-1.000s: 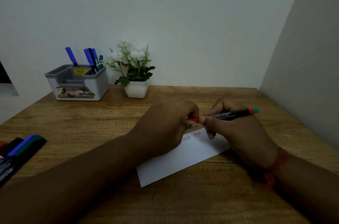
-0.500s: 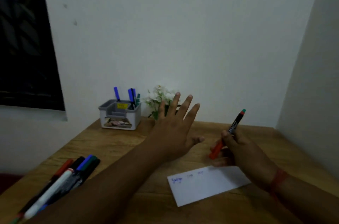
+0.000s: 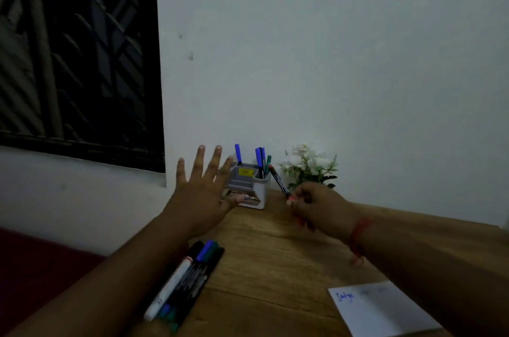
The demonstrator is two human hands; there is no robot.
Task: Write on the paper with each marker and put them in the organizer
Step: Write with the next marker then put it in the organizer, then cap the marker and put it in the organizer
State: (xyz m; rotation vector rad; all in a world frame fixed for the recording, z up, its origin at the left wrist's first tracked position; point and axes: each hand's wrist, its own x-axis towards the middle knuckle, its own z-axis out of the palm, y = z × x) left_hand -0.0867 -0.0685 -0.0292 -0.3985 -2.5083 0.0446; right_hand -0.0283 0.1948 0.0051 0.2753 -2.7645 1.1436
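My right hand (image 3: 321, 205) grips a black marker (image 3: 278, 181) with a red cap end, its far tip tilted up toward the organizer. The grey-and-white organizer (image 3: 254, 193) stands at the back of the wooden table and holds several blue and green markers (image 3: 260, 161). My left hand (image 3: 202, 193) hovers with fingers spread just left of the organizer, partly covering its left side. A bundle of loose markers (image 3: 187, 278) lies by the table's left edge. The white paper (image 3: 382, 309) with blue writing lies at the lower right, partly under my right forearm.
A small white pot of white flowers (image 3: 309, 167) stands right of the organizer, behind my right hand. A dark window (image 3: 77, 55) fills the upper left wall. The table's left edge (image 3: 165, 259) runs beneath my left forearm.
The view has swung left and closer to the organizer. My right hand has carried the marker from above the paper toward the organizer, and my left hand has moved left of it.
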